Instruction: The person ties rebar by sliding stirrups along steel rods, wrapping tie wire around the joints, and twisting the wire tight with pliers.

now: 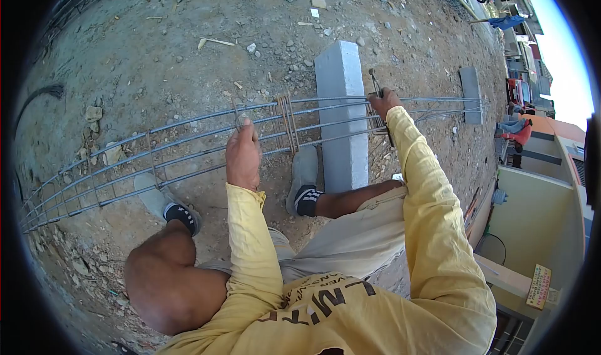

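A long cage of steel reinforcing bars [188, 125] stretches across in front of me, with thin square stirrups round it. My left hand [244, 155] is closed, thumb and fingers pinching a rusty wire stirrup [236, 112] at the bars. Farther right, my right hand [384, 102] is wrapped round a slim dark metal hand tool [374, 80], at the cage just past a grey concrete block [343, 73]. The tool's exact kind cannot be made out. Between my hands, a bunch of brown stirrups [288, 123] hangs on the bars.
The bars cross the concrete block, and a second grey block [471, 95] stands under their far right end. My shoes [303, 173] are on the gravelly dirt below the cage. Stones and wood scraps lie about. A person in red [518, 135] is bent over near the buildings.
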{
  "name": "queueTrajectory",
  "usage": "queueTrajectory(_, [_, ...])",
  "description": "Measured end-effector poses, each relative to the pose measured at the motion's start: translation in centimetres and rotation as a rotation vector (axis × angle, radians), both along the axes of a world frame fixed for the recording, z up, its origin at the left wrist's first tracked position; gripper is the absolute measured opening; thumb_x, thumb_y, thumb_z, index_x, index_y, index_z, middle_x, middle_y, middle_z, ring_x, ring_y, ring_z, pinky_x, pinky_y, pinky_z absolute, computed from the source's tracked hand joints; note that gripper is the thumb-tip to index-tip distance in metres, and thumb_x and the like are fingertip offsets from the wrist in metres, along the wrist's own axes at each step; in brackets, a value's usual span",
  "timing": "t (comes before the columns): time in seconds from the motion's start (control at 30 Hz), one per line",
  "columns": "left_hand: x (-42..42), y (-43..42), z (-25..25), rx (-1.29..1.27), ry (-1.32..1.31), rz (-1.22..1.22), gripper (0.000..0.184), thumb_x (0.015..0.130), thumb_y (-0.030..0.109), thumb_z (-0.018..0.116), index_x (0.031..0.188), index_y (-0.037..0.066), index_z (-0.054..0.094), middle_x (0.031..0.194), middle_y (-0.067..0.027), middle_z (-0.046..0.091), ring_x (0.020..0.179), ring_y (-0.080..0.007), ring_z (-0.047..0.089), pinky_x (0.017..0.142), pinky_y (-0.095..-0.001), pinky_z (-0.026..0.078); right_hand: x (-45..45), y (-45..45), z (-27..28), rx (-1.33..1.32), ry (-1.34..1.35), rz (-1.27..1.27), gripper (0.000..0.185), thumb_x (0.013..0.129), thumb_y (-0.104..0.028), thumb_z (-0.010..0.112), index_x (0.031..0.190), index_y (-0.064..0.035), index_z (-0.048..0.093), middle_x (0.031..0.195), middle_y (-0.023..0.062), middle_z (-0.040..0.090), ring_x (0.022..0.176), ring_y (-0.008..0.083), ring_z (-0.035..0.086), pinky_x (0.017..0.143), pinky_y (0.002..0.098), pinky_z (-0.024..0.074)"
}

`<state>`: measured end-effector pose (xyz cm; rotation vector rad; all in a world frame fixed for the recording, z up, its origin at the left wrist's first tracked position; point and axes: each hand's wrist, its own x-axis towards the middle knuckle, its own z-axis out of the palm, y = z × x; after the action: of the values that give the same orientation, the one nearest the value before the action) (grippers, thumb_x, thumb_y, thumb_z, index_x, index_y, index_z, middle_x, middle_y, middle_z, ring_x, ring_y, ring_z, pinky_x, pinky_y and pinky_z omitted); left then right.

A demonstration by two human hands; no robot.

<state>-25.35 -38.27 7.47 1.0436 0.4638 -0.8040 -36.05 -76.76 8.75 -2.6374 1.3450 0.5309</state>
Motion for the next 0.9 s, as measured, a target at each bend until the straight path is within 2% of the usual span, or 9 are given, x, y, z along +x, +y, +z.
queueTrajectory(0.1, [-0.5,0.2,-1.3,0.039,-0.006,0.008,0.037,0.095,0.037,0.054,0.067,0.014,0.046,0.053,0.0075,0.033,0.043,-0.0048,0.028,0.041,-0.025,0.017,4.2,8.1,1.8,0.527,-0.124,-0.079,0.047,0.083,-0.042,0.063,0.104,0.0,0.065,0.088,0.022,0.068,0.081,0.0356,0.067,0.073,0.0428,0.0516])
queueTrajectory(0.17, [-0.5,0.3,-1.4,0.051,-0.001,0.009,0.036,0.094,0.038,0.056,0.068,0.014,0.047,0.053,0.0073,0.034,0.043,-0.0049,0.028,0.042,-0.0251,0.018,5.6,12.4,0.6,0.617,-0.064,0.023,0.045,0.084,-0.044,0.062,0.102,-0.0025,0.067,0.083,0.0197,0.068,0.076,0.0319,0.067,0.072,0.0413,0.0515])
queueTrajectory(0.23, [-0.5,0.4,-1.7,0.062,-0.019,-0.012,0.037,0.094,0.038,0.055,0.068,0.012,0.048,0.056,0.0062,0.035,0.047,-0.006,0.029,0.044,-0.0255,0.021,6.4,16.1,0.2,0.604,0.014,0.143,0.046,0.084,-0.044,0.06,0.101,-0.0017,0.067,0.086,0.0213,0.069,0.081,0.0358,0.067,0.077,0.0426,0.0507])
queueTrajectory(0.33, [-0.6,0.8,-2.0,0.098,-0.062,-0.053,0.039,0.095,0.038,0.052,0.068,0.01,0.048,0.06,0.0037,0.039,0.054,-0.0086,0.034,0.05,-0.0267,0.029,5.7,19.3,-4.0,0.44,0.057,0.168,0.046,0.084,-0.042,0.06,0.1,-0.0001,0.068,0.089,0.0248,0.068,0.088,0.0397,0.066,0.083,0.0439,0.0492])
queueTrajectory(0.5, [-0.7,1.3,-2.1,0.107,-0.16,-0.071,0.04,0.095,0.039,0.053,0.069,0.009,0.048,0.061,0.0025,0.041,0.056,-0.0104,0.037,0.053,-0.0284,0.032,4.4,20.6,-5.7,0.527,-0.095,0.012,0.043,0.082,-0.037,0.06,0.094,0.0033,0.068,0.093,0.0298,0.065,0.095,0.0429,0.063,0.086,0.0457,0.0477])
queueTrajectory(0.63, [-0.8,1.1,-1.4,0.086,-0.078,-0.043,0.039,0.094,0.039,0.053,0.069,0.01,0.047,0.062,0.0037,0.039,0.056,-0.009,0.034,0.052,-0.0274,0.03,3.9,19.0,-6.8,0.567,-0.116,-0.08,0.042,0.082,-0.035,0.061,0.097,0.0033,0.067,0.097,0.0299,0.064,0.098,0.0433,0.061,0.087,0.0455,0.0478])
queueTrajectory(0.77, [-0.7,1.3,-1.3,0.04,-0.015,-0.014,0.036,0.094,0.037,0.054,0.071,0.011,0.048,0.062,0.0056,0.035,0.056,-0.0071,0.031,0.051,-0.0254,0.027,3.1,15.9,-5.9,0.416,0.069,0.207,0.037,0.082,-0.029,0.061,0.102,0.0018,0.066,0.098,0.0282,0.065,0.098,0.0403,0.062,0.085,0.0461,0.0492])
queueTrajectory(0.83, [-0.7,1.0,-1.0,0.025,-0.021,0.014,0.035,0.094,0.037,0.055,0.072,0.011,0.048,0.062,0.0059,0.036,0.055,-0.0067,0.031,0.05,-0.0247,0.027,1.8,13.4,-4.7,0.488,0.002,0.267,0.029,0.083,-0.027,0.064,0.092,0.0009,0.063,0.078,0.0144,0.061,0.066,0.025,0.057,0.058,0.0376,0.0452])
queueTrajectory(0.9, [-0.7,1.2,-0.4,-0.024,0.027,0.001,0.034,0.094,0.037,0.056,0.073,0.011,0.049,0.062,0.0062,0.036,0.053,-0.0054,0.031,0.047,-0.023,0.025,0.4,10.7,-3.3,0.528,-0.017,0.275,0.027,0.085,-0.026,0.065,0.087,0.0003,0.061,0.067,0.0072,0.059,0.05,0.0171,0.053,0.045,0.0332,0.0429])
